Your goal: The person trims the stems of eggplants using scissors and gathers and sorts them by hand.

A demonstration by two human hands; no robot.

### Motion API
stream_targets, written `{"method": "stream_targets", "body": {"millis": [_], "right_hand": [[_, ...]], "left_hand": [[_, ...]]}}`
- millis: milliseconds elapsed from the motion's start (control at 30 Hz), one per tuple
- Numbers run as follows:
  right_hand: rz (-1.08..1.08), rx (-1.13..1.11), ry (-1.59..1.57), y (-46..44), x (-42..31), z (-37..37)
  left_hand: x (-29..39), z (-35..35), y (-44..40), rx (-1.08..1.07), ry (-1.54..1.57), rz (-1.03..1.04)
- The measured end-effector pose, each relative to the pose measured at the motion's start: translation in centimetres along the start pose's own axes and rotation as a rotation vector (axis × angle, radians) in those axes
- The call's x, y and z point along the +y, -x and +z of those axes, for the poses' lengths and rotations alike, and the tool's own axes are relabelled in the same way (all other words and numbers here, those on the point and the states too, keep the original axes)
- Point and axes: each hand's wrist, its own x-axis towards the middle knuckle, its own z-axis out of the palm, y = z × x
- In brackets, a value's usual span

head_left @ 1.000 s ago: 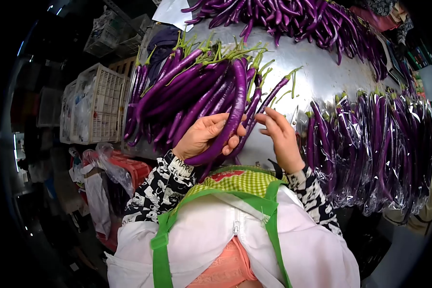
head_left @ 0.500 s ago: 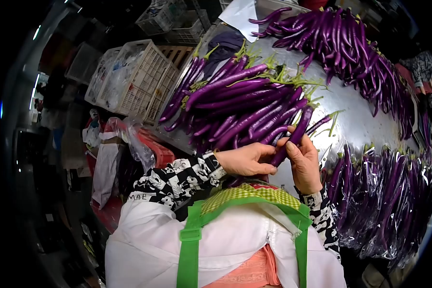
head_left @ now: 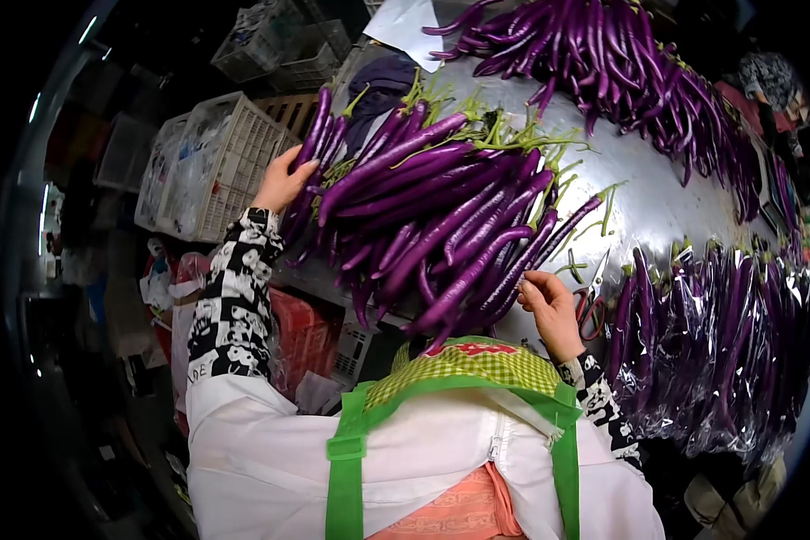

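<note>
"What's nearest?"
"The right hand (head_left: 552, 310), by the counter's (head_left: 652, 202) near edge, fingers curled beside the eggplant pile (head_left: 441, 229); whether they grip anything, I can't tell."
"Next?"
"Scissors (head_left: 593, 293), just beside it, and bagged eggplants (head_left: 706, 346) farther right along that edge."
"The left hand (head_left: 283, 183)?"
"At the left edge, wrapped around one eggplant (head_left: 318, 124)."
"Farthest?"
"Another heap (head_left: 616, 85), along the far edge."
</note>
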Motion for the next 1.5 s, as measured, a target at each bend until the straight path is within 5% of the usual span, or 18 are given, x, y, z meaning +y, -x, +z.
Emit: {"method": "stream_targets", "body": {"millis": [100, 200, 300, 467, 500, 567, 667, 800, 967, 1067, 1133, 1233, 1500], "right_hand": [[0.119, 0.034, -0.023, -0.2, 1.0, -0.2], [0.176, 0.004, -0.070, -0.5, 2.0, -0.2], [0.214, -0.029, -0.091, -1.0, 1.9, 0.3], [0.243, -0.057, -0.120, -1.6, 1.9, 0.3], [0.215, -0.019, -0.119, -1.6, 1.9, 0.1], [0.176, 0.051, -0.100, -1.5, 2.3, -0.8], [0.080, 0.186, 0.018, -1.0, 3.7, -3.4], [-0.295, 0.583, 1.028, 1.0, 4.3, -6.7], [-0.308, 0.518, 1.318, 2.3, 6.0, -8.2], [-0.186, 0.474, 1.307, 2.6, 7.3, -7.0], [-0.218, 0.458, 1.241, 2.9, 6.8, -7.5], [-0.368, 0.582, 1.214, 3.7, 4.6, -7.1], [-0.192, 0.495, 1.116, 3.5, 8.3, -6.9]], "left_hand": [[-5.6, 0.9, -1.3, -0.077, -0.094, -0.049], [-4.9, 2.3, -2.1, 0.232, -0.496, -0.003], [1.3, 3.2, -3.3, -0.108, 0.001, -0.027], [7.7, 6.4, -3.2, -0.608, -0.183, -0.132], [8.1, 6.6, -3.4, -0.740, -0.070, -0.063], [8.6, 6.3, -3.3, -0.799, 0.067, -0.260], [8.1, 6.2, -2.2, -0.837, 0.384, -0.388], [8.8, 6.4, -1.7, -0.818, 0.316, -0.453], [12.7, 7.1, -0.9, -0.775, 0.200, -0.426], [11.3, 7.8, -1.7, -0.914, 0.306, -0.588], [12.3, 8.4, 0.0, -0.863, 0.447, -0.513], [12.0, 7.6, 0.6, -0.817, 0.721, -0.699], [12.0, 8.0, 1.5, -0.817, 0.762, -0.677]]}}
